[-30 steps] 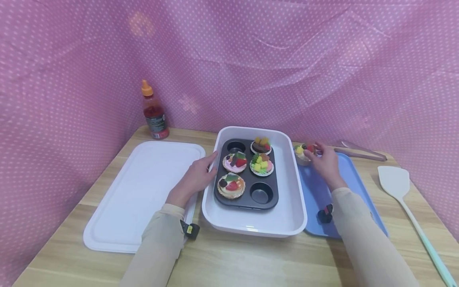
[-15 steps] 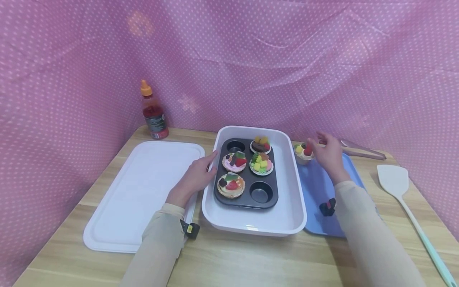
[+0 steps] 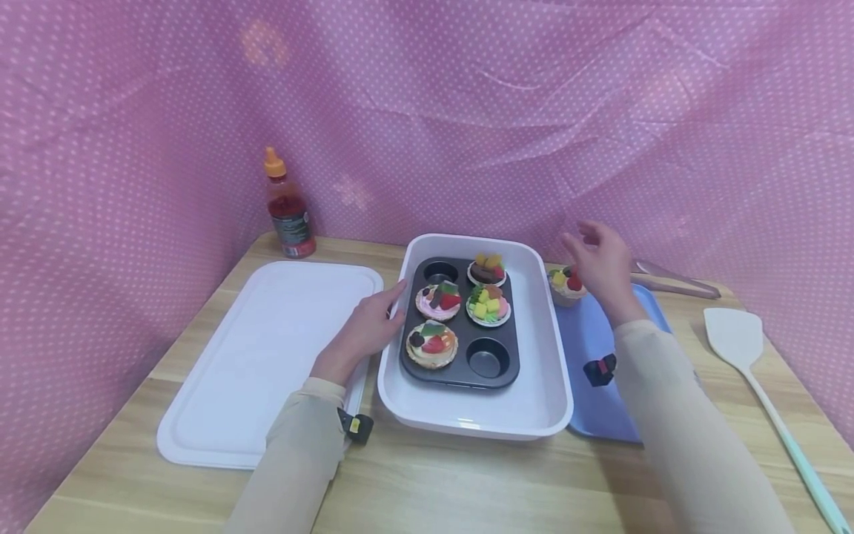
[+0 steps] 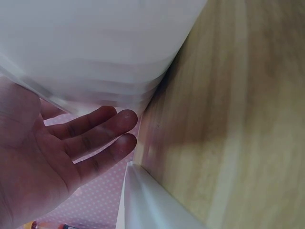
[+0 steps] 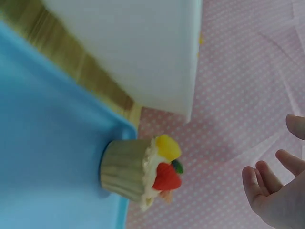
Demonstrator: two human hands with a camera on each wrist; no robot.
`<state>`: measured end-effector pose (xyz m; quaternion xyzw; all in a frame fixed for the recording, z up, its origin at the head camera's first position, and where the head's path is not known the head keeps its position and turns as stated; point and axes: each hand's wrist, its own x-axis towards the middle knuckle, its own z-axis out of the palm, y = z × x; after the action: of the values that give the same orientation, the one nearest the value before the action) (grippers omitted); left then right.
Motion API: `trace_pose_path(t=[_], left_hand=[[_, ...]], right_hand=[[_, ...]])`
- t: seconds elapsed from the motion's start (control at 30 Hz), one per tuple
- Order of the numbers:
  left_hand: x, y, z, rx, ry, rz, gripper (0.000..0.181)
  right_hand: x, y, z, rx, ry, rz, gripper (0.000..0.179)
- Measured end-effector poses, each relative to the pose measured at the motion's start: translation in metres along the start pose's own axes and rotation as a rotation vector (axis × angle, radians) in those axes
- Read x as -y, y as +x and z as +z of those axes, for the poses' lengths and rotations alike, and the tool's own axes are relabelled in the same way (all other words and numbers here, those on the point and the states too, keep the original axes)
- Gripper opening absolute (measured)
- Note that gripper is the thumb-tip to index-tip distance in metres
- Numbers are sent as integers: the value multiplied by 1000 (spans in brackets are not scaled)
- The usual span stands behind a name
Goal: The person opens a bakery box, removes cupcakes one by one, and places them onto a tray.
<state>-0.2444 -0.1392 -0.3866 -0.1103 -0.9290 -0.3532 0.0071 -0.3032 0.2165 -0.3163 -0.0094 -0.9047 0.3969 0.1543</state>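
Right hand (image 3: 603,267) empty near cupcake (image 3: 565,295)

Cupcake stands upright on the blue tray (image 3: 579,341), in a far corner just beside the white tub (image 3: 534,326). On my feed the right-hand fingers are loosely bent, gripping nothing, apart from it; the left hand (image 3: 363,326) rests relaxed against the tub's outer side. I judge the cupcake light, probably a firm replica, its topping (image 5: 167,177) most fragile; I'd grasp the ribbed cup (image 5: 123,167) below. Surface: wood-grain desk (image 3: 427,489). Room: pink dotted cloth (image 3: 427,111) hangs behind and alongside.
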Motion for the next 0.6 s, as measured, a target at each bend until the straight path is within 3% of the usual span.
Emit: trace_pose_path(t=[0.27, 0.6], left_hand=[[1, 0, -1, 4, 1, -4, 60], [0, 0, -1, 0, 3, 6, 60]], right_hand=[[19, 0, 4, 2, 26, -33, 56], [38, 0, 10, 40, 88, -5, 55]])
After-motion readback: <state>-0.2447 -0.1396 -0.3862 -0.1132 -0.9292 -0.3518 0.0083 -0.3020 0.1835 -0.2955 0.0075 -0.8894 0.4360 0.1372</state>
